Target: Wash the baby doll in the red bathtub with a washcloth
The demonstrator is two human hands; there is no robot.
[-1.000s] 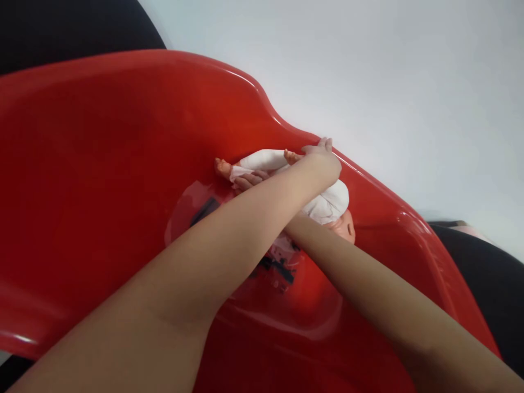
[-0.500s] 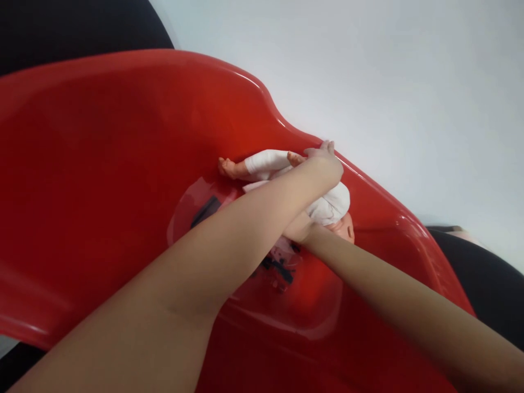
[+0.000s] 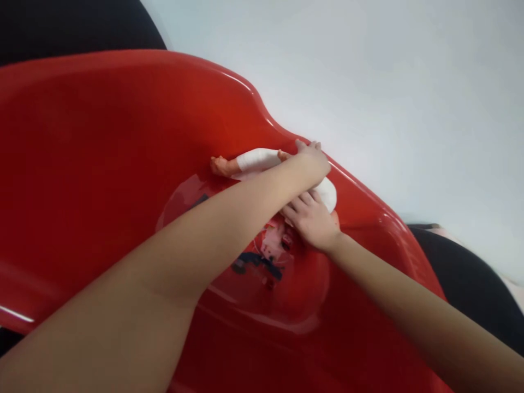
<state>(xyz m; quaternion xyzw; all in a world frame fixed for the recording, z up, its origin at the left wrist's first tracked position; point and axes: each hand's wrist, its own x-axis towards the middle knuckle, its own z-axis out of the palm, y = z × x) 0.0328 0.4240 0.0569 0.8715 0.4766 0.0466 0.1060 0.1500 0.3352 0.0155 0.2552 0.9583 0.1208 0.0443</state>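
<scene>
A doll in white clothes (image 3: 258, 159) lies inside a red plastic tub (image 3: 102, 136), against its far right wall, with a bare foot pointing left. My left hand (image 3: 314, 159) reaches across over the doll's upper side by the tub rim, fingers curled together around it. My right hand (image 3: 311, 219) rests on the doll's head and chest with its fingers stretched out flat. Most of the head is hidden under that hand.
The tub floor carries a printed picture (image 3: 266, 256) under a shallow shine. Beyond the tub rim is a pale grey surface (image 3: 388, 82). Dark areas sit at the top left (image 3: 61, 22) and at the right (image 3: 470, 278).
My right hand has drawn back from under my left forearm, near the doll's legs, to its head and chest. The left hand stays on the doll.
</scene>
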